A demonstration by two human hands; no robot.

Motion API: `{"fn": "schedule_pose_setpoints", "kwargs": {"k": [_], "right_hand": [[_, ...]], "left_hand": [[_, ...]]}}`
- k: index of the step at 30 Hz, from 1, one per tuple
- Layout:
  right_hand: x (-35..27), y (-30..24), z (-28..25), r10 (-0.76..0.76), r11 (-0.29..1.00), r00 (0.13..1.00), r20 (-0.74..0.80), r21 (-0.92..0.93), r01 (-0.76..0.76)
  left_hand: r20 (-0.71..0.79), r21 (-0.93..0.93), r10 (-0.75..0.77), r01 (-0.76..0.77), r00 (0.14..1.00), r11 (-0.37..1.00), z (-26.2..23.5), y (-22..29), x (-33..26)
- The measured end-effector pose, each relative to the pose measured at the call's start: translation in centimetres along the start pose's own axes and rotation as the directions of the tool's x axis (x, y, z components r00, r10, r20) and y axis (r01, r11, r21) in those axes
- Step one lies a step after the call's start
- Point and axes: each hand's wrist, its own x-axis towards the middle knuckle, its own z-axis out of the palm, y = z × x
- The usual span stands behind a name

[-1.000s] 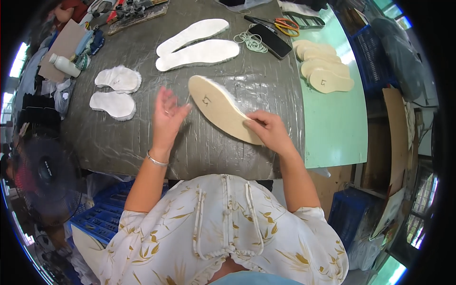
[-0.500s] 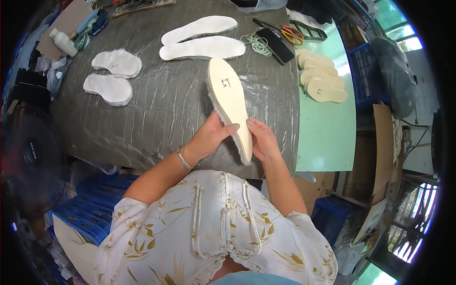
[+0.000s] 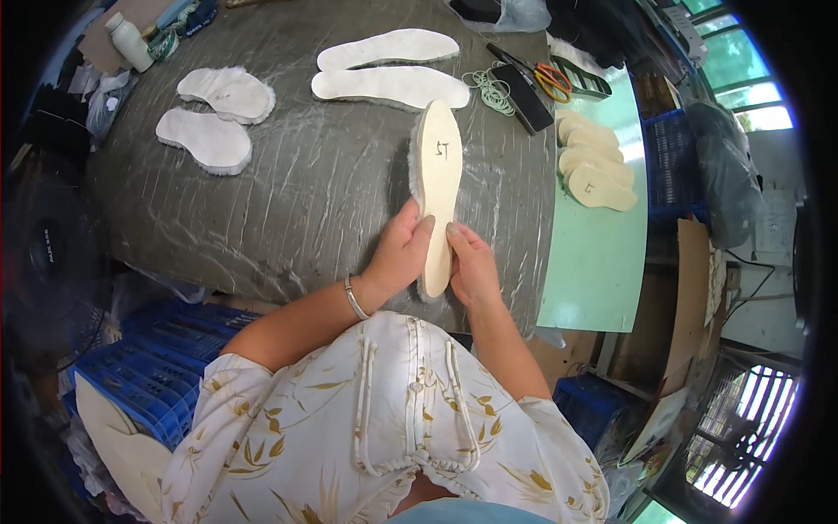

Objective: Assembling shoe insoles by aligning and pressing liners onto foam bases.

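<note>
Before me I hold a long insole (image 3: 439, 175) upright, toe end away from me. Its cream face carries a dark handwritten mark, and white fleece fringes its left edge. My left hand (image 3: 402, 249), with a silver bangle on the wrist, is closed on its left side, thumb on the face. My right hand (image 3: 474, 265) grips the opposite edge near the heel, thumb also on the face. Beyond it lie two long white fleece insoles, an upper one (image 3: 388, 49) and a lower one (image 3: 390, 86). Two shorter fleece insoles (image 3: 205, 141) rest at the left.
A grey plastic-covered table (image 3: 288, 210) bears everything. At the back right lie pale green cord (image 3: 494, 94), a black block (image 3: 530, 103) and orange-handled scissors (image 3: 552, 83). Several cream insole shapes (image 3: 601, 189) sit on a green mat (image 3: 594, 271). A white bottle (image 3: 129, 42) stands far left.
The insole has turned more upright, its toe end swinging right, with both hands still on it. The whole view has shifted slightly.
</note>
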Motion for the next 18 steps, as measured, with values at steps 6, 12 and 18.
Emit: {"fn": "schedule_pose_setpoints", "kwargs": {"k": [6, 12, 18], "right_hand": [[-0.3, -1.9, 1.1, -0.137, 0.954, 0.99, 0.022, -0.265, 0.138], [0.0, -8.9, 1.5, -0.508, 0.825, 0.834, 0.217, -0.157, 0.543], [-1.3, -12.5, 0.3, -0.604, 0.179, 0.514, 0.609, -0.525, 0.832]], "left_hand": [[0.084, 0.323, 0.116, -0.137, 0.99, 0.936, -1.5, 1.2, 1.1], [0.307, 0.696, 0.202, -0.365, 0.93, 0.618, -2.4, 4.5, 0.0], [0.451, 0.768, 0.184, -0.485, 0.873, 0.418, -1.8, 6.6, -0.7]]}}
